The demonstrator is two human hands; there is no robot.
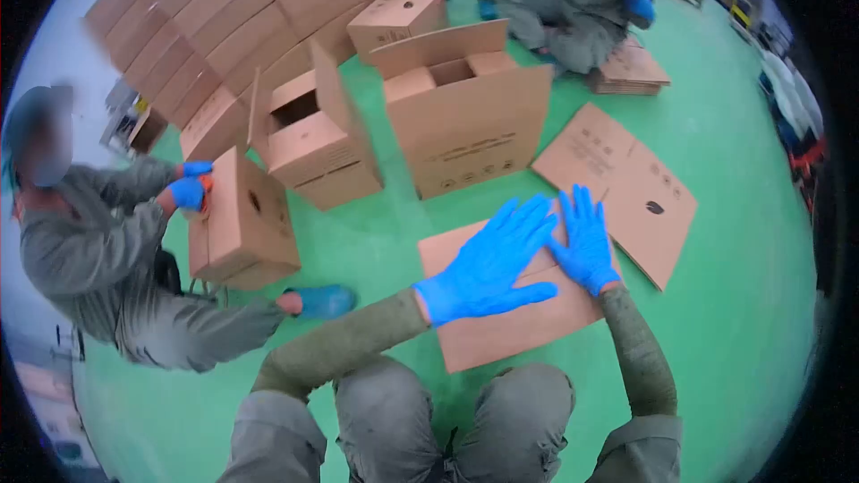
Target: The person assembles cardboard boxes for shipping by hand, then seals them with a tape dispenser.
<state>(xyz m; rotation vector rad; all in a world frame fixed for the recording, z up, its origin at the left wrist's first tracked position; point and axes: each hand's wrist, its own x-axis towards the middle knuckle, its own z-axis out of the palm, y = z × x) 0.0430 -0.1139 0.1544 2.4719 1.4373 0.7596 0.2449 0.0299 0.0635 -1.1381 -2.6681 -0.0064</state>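
A closed cardboard box (501,336) stands on the green floor just in front of my knees. My left hand (492,264), in a blue glove, lies over the box's top with its fingers stretched out and its thumb spread toward the right. At the right part of the same top is my right hand (586,246), also blue-gloved, palm down with fingers extended. Nothing is gripped in either hand. Part of the box's top is hidden under both hands.
Beyond stand two open boxes (465,132) (322,148), with a flattened carton (626,183) at the right. A co-worker (98,250) at the left handles a box (242,228). Stacked boxes (242,13) and another person (573,18) are farther back.
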